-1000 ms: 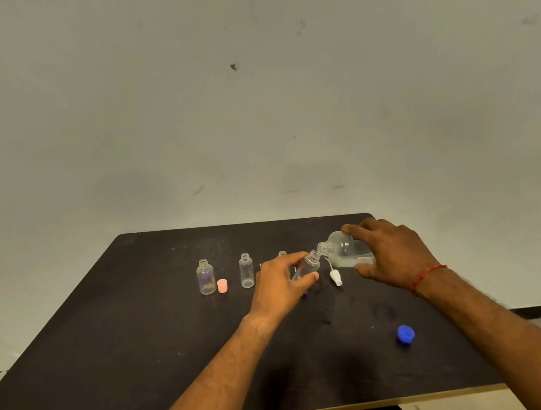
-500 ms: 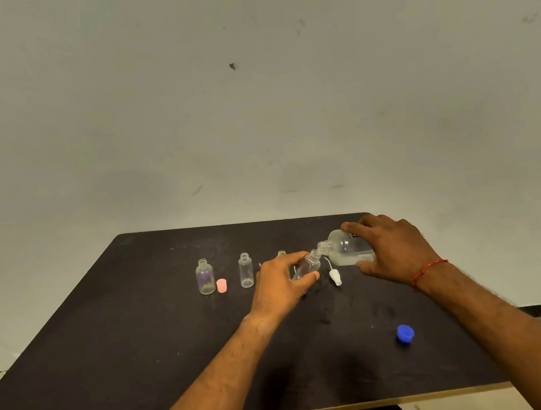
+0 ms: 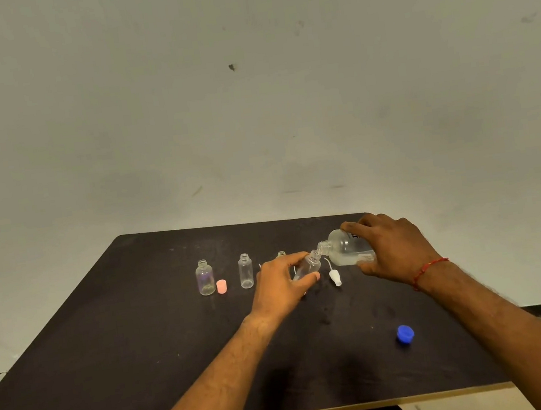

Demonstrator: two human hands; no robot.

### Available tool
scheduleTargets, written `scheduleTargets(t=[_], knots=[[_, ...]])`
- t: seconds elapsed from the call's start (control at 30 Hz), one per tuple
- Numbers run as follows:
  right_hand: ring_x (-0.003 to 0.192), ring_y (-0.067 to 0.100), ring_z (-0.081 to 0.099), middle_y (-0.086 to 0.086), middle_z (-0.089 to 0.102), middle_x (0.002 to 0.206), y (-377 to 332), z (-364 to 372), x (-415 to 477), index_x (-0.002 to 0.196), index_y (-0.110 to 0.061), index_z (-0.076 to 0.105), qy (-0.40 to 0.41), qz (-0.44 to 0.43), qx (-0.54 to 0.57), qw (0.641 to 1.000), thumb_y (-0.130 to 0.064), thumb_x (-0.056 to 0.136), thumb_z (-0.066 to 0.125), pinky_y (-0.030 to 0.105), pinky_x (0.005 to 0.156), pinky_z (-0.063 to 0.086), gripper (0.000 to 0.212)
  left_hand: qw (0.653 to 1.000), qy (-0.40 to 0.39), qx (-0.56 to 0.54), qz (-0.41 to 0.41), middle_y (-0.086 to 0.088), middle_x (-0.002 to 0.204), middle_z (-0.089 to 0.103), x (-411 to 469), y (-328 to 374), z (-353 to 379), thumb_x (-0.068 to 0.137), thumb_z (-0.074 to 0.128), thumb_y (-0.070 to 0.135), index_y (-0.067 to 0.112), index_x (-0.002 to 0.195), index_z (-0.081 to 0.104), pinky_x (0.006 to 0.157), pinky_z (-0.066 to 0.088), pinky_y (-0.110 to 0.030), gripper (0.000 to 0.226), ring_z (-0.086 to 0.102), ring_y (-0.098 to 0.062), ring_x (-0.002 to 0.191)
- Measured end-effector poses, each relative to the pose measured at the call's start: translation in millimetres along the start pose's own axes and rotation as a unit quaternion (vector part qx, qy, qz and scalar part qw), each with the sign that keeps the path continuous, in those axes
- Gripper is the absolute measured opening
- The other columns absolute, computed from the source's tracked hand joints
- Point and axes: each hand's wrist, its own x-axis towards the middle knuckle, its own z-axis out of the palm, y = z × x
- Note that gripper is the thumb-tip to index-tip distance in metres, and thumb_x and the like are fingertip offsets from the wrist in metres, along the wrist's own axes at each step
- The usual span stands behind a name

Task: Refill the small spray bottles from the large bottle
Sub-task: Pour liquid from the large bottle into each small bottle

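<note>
Refilling at the pouring stage, on a dark table (image 3: pixel 111 360). The right hand (image 3: pixel 392 251), a red thread (image 3: pixel 428 269) at its wrist, grasps the large bottle (image 3: pixel 346 246) round its body from above. It holds the bottle tipped almost onto its side, neck toward the person's left, so that the clear liquid lying along the lower wall can run to the mouth. The left hand (image 3: pixel 281 288) grips the held spray bottle (image 3: pixel 307 266) between thumb and fingers and leans it toward the large one, its open neck meeting the larger mouth from just below. Tilting both vessels appears intended to bring two narrow openings together and limit spillage. Whether liquid is passing at this instant is too fine to tell. Both bottles are raised above the far middle of the table, at the right end of a row. In that row stand the first small bottle (image 3: pixel 205 278) and the second small bottle (image 3: pixel 245 271), upright and uncapped, while the neck of a third small bottle (image 3: pixel 281 254) shows just behind the left hand. Their open necks suggest they are readied to be filled in turn; their fill level cannot be judged. A pink cap (image 3: pixel 221 286) sits just beside the first. A white spray nozzle (image 3: pixel 335 277) lies below the pouring point between the hands, probably the held bottle's own top, placed within reach for refitting. A blue cap (image 3: pixel 405 334), likely from the large bottle, lies well apart at the near right, clear of the work. Most of the task appears to remain.
</note>
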Motion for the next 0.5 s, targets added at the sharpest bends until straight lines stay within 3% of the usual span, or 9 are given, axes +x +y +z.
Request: scheduleTargets(t=[0.2, 0.5], knots=[[0.113, 0.018, 0.051, -0.007, 0.053, 0.125, -0.2, -1.7, -0.2, 0.142, -0.038, 0.037, -0.002, -0.001, 0.0, 1.0, -0.047, 0.074, 0.069, 0.033, 0.084, 0.048, 0.076, 1.0, 0.0, -0.007, -0.006, 0.016, 0.093, 0.07, 0.6, -1.4, 0.7, 0.083, 0.078, 0.034, 0.037, 0.114, 0.071, 0.064, 0.063, -0.036, 0.032, 0.069, -0.006, 0.08], [0.112, 0.019, 0.053, -0.006, 0.053, 0.125, -1.2, -0.7, -0.7, 0.142, -0.037, 0.038, -0.004, 0.001, 0.006, 1.0, -0.047, 0.074, 0.071, 0.034, 0.085, 0.048, 0.077, 1.0, -0.004, -0.005, -0.009, 0.021, 0.09, 0.068, 0.0, -0.6, 0.2, 0.084, 0.078, 0.033, 0.034, 0.113, 0.073, 0.066, 0.063, -0.033, 0.03, 0.069, -0.005, 0.081]])
